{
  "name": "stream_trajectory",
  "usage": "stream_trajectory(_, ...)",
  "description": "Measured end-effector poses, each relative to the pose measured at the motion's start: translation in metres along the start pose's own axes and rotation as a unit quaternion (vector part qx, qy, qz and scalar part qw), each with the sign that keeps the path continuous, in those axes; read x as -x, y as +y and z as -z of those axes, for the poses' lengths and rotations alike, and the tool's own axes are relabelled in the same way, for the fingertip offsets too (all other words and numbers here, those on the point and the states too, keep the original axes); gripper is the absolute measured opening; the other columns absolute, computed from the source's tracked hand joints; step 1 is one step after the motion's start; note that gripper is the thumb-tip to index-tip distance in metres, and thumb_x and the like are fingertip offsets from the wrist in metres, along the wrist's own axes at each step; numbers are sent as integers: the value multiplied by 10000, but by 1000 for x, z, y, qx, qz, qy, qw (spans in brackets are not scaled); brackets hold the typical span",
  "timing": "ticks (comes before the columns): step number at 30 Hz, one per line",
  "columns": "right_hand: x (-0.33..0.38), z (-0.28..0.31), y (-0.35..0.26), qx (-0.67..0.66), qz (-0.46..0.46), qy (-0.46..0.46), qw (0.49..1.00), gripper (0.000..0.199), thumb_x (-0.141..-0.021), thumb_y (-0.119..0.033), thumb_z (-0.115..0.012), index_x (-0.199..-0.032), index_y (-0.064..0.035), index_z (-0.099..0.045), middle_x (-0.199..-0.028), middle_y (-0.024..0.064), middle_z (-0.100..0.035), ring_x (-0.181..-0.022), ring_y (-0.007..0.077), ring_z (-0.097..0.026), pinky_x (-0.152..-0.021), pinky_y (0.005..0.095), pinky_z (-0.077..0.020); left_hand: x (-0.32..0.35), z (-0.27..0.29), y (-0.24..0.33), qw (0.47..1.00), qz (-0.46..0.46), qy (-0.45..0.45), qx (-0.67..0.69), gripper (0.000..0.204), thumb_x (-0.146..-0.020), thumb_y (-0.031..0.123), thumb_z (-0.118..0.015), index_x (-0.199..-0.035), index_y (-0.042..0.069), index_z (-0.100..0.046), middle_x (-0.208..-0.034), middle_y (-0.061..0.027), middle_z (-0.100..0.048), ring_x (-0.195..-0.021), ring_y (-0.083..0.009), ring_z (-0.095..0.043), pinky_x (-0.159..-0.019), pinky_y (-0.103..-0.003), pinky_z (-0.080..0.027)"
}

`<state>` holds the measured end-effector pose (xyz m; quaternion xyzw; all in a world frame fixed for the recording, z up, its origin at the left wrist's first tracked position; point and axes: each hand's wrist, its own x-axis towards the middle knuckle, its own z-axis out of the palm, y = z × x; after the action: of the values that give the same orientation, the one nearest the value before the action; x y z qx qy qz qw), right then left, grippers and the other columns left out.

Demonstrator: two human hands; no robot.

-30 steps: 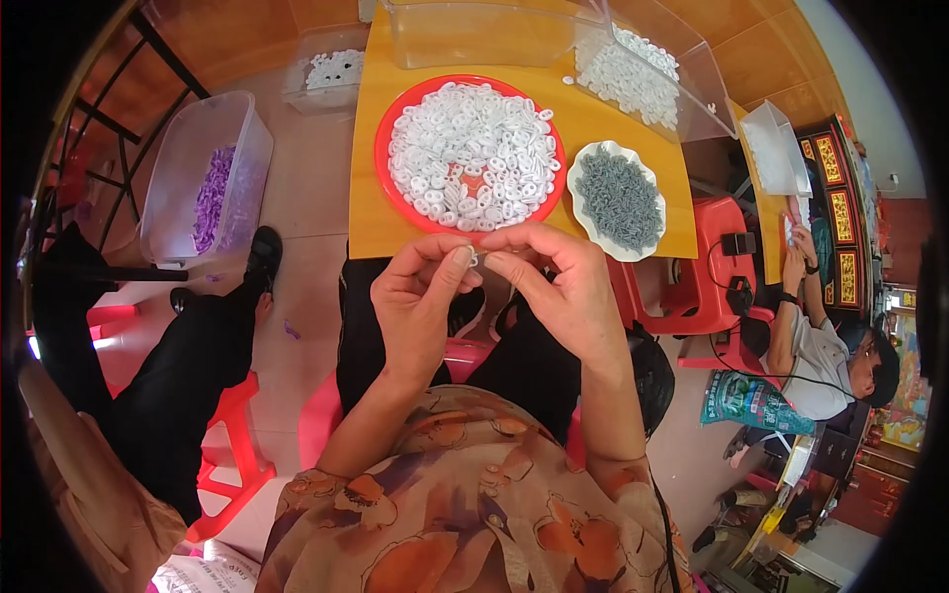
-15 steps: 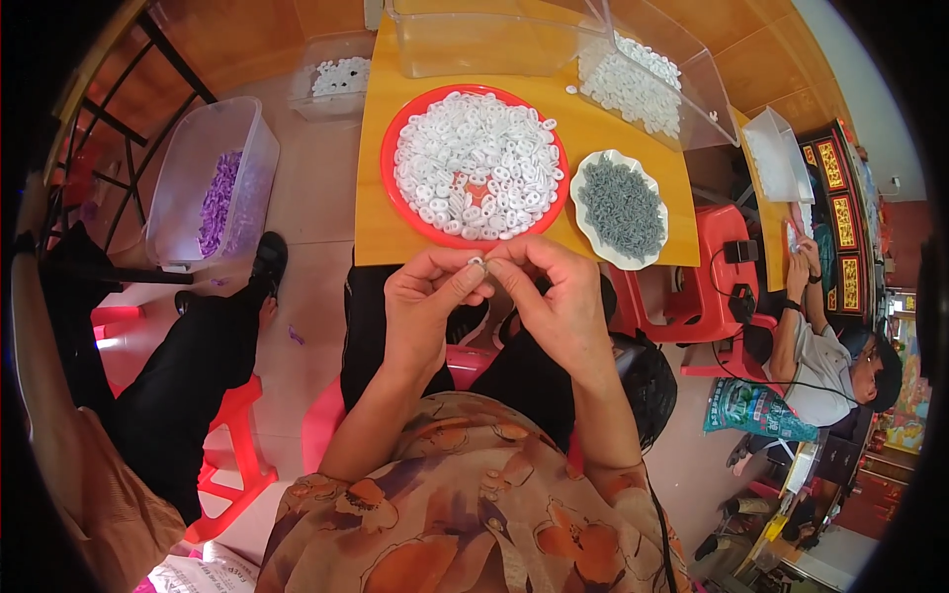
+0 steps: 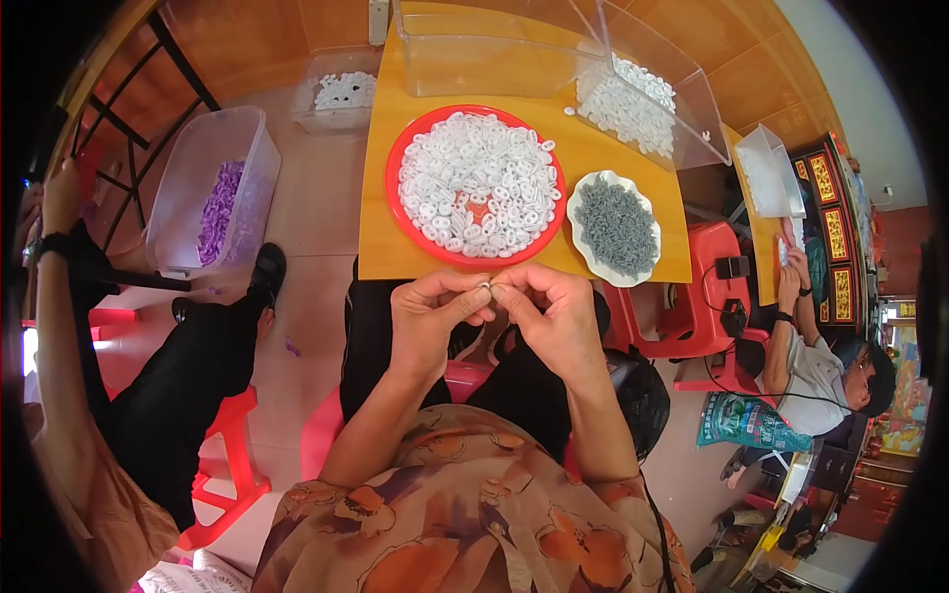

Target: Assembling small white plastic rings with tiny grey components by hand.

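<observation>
My left hand [image 3: 427, 314] and my right hand [image 3: 551, 314] meet fingertip to fingertip just off the table's near edge. The left thumb and forefinger pinch a small white plastic piece [image 3: 484, 286], mostly covered by the fingers. My right thumb and forefinger are pressed together against it; whatever they hold is hidden. Beyond the hands, a round red tray [image 3: 393, 203] holds a heap of white oval pieces [image 3: 474, 158] with holes in them. Right of the tray stands a white scalloped dish [image 3: 585, 259] full of small grey pieces [image 3: 615, 227].
Clear plastic bins [image 3: 494, 74] stand at the table's [image 3: 381, 247] far side, one with white pieces [image 3: 628, 104]. On the floor at left is a tub [image 3: 178, 168] of purple pieces [image 3: 219, 212]. A red chair [image 3: 697, 296] stands right. People sit at both sides.
The view has shifted a little, so the table and hands appear slightly lower. My fingertips have closed tighter together, and less of the white piece shows.
</observation>
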<state>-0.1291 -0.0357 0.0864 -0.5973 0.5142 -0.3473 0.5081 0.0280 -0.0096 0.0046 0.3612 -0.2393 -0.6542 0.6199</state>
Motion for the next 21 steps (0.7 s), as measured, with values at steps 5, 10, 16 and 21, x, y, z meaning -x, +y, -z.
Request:
stream_trajectory(5, -7, 6, 1, -11, -27, -16, 999, 142, -1018, -79, -736, -1100, 20, -797, -846, 17, -757, -703, 44, -626, -637, 209, -504, -3, 3, 3, 1000, -1, -15, 27, 129, -969, -19, -759, -1097, -11, -770, -964, -105, -794, -790, -134, -746, -715, -246, -600)
stream_trajectory(10, -39, 12, 14, 3, -34, -16, 999, 238, -1012, -208, -757, -1087, 13, -802, -845, 47, -777, -724, 81, -657, -665, 253, -532, -3, 6, 13, 997, 50, 54, 35, 138, -1012, 35, -733, -1147, 9, -748, -980, -75, -771, -785, -111, -709, -725, -231, -568)
stream_trajectory(16, -125, 28, 68, 238, 86, 116, 960, 178, -925, -137, -789, -1027, 8, -802, -880, 192, -784, -792, 274, -767, -746, 370, -589, 5, 1, 8, 997, 39, 1, 72, 135, -1011, 54, -742, -1139, 15, -739, -971, -71, -768, -766, -108, -705, -707, -223, -562)
stream_trajectory(21, -162, -2, 72, 330, 140, 98, 928, 171, -899, -141, -789, -987, 5, -796, -902, 216, -777, -830, 381, -757, -773, 446, -592, 7, -2, 11, 994, 54, 2, 99, 125, -1000, 31, -752, -1121, 2, -741, -922, -51, -759, -769, -91, -710, -706, -220, -559)
